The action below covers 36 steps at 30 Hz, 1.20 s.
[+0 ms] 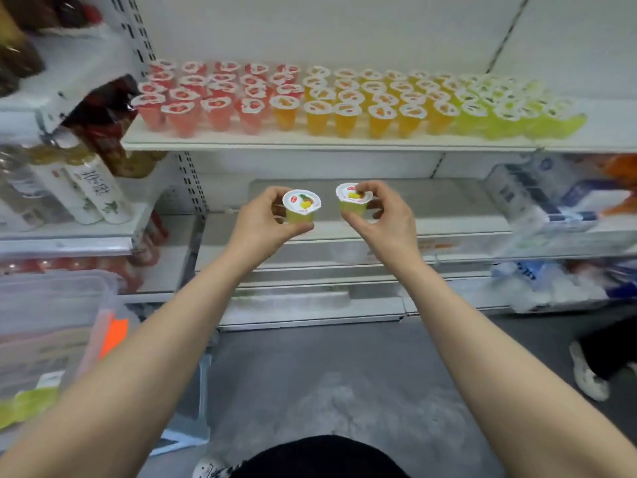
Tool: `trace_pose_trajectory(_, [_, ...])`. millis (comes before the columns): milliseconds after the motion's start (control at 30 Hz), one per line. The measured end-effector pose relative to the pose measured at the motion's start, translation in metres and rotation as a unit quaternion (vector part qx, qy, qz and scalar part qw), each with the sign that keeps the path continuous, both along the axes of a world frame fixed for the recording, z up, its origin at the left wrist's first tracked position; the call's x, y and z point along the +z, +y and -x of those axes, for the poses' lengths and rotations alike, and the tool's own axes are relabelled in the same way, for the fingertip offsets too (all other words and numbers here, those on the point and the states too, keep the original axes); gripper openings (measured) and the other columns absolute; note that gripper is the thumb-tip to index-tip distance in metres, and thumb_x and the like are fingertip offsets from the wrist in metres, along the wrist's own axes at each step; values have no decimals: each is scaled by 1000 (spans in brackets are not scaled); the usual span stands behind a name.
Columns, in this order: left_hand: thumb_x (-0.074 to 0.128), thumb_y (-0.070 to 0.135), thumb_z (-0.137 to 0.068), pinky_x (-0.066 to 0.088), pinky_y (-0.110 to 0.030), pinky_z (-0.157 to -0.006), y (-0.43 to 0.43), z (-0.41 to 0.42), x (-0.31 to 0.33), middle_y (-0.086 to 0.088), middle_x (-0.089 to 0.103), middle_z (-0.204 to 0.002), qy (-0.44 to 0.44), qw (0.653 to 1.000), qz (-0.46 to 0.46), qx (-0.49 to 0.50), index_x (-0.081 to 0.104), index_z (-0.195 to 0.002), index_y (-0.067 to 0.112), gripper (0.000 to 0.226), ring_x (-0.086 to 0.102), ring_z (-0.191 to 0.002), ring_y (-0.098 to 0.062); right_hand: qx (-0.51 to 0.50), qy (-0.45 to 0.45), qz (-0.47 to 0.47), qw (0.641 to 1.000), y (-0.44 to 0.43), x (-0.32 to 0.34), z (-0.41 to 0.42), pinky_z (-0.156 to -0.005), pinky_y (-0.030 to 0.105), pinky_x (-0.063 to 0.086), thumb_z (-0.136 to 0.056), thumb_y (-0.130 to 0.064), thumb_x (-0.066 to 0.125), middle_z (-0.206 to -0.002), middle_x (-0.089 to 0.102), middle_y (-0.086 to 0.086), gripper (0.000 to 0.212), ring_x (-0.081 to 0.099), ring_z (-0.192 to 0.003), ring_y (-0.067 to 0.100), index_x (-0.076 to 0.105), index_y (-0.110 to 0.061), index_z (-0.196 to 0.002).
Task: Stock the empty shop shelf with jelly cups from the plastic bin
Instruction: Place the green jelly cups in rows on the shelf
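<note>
My left hand (pixel 262 222) grips a yellow-green jelly cup (pixel 301 205) with a white foil lid. Just to its right, my right hand (pixel 386 219) holds a second yellow-green jelly cup (pixel 352 201), thumb on its lid. Both cups hang in the air below the white shelf (pixel 310 143). That shelf carries rows of red cups (pixel 193 98) on the left, orange cups (pixel 365 98) in the middle and yellow-green cups (pixel 506 108) on the right. The clear plastic bin (pixel 51 326) stands low at the left, with yellow-green cups (pixel 24 405) visible inside.
White bottles (pixel 96 188) and dark packets fill the shelves at left. Blue and white packages (pixel 551 201) lie on the lower shelf at right. A lower shelf board (pixel 431 201) sits behind my hands. Another person's shoe (pixel 586 374) is on the grey floor at right.
</note>
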<state>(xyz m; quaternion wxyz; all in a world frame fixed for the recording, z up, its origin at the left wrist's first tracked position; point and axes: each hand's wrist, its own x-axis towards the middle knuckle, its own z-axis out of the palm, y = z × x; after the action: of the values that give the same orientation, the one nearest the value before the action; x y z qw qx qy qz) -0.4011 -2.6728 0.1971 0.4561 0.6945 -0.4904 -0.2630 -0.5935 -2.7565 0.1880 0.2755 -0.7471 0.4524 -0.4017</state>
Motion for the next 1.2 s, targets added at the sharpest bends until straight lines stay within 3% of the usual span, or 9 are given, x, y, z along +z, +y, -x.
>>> trace_pose_trajectory(200, [85, 22, -69, 54, -25, -82, -75, 88, 13, 10, 69, -96, 24, 998, 30, -54, 63, -107, 26, 44, 66, -86, -13, -56, 7, 21, 998, -51, 13, 100, -76, 22, 47, -76, -29, 79, -108, 66, -15, 35, 57, -85, -3, 63, -27, -108])
trace_pose_trajectory(300, [84, 21, -70, 54, -22, -79, -108, 127, 22, 9, 70, -97, 35, 995, 44, -84, 63, -111, 25, 45, 67, -85, -10, -86, 15, 33, 996, -74, 23, 145, -75, 22, 46, -77, -30, 78, -108, 66, -14, 35, 58, -86, 2, 63, -26, -108])
trace_pose_trajectory(400, [84, 18, -70, 50, -11, -74, -140, 161, 33, 15, 68, -93, 34, 992, 61, -109, 61, -108, 30, 46, 64, -77, 2, -119, 20, 42, 992, -98, 30, 181, -76, 24, 47, -76, -30, 78, -109, 66, -13, 36, 58, -86, 0, 63, -26, -109])
trace_pose_trajectory(567, [83, 17, -70, 53, -20, -82, -200, 207, 45, 14, 69, -99, 35, 984, 80, -158, 62, -112, 28, 49, 66, -83, -1, -164, 20, 53, 985, -139, 40, 229, -77, 24, 47, -77, -30, 77, -107, 66, -12, 35, 59, -86, 0, 62, -27, -109])
trace_pose_trajectory(800, [83, 19, -73, 49, -9, -75, -288, 258, 63, 18, 64, -100, 31, 974, 100, -202, 58, -120, 24, 54, 61, -76, 11, -210, 15, 83, 974, -210, 56, 276, -77, 27, 52, -76, -32, 77, -104, 67, -14, 34, 62, -84, 2, 64, -27, -107])
trace_pose_trajectory(933, [83, 22, -72, 51, -13, -78, -337, 280, 75, 11, 67, -105, 29, 971, 108, -211, 60, -122, 23, 55, 66, -86, -2, -220, 6, 86, 972, -251, 66, 298, -75, 23, 50, -76, -28, 78, -108, 66, -11, 34, 60, -83, 7, 63, -25, -107])
trace_pose_trajectory(1200, [83, 29, -71, 55, -28, -73, -424, 317, 95, 10, 69, -105, 9, 970, 115, -214, 61, -121, 24, 55, 68, -89, -7, -235, -15, 108, 966, -330, 84, 339, -74, 22, 48, -78, -34, 77, -107, 64, -18, 33, 59, -88, 2, 60, -30, -106])
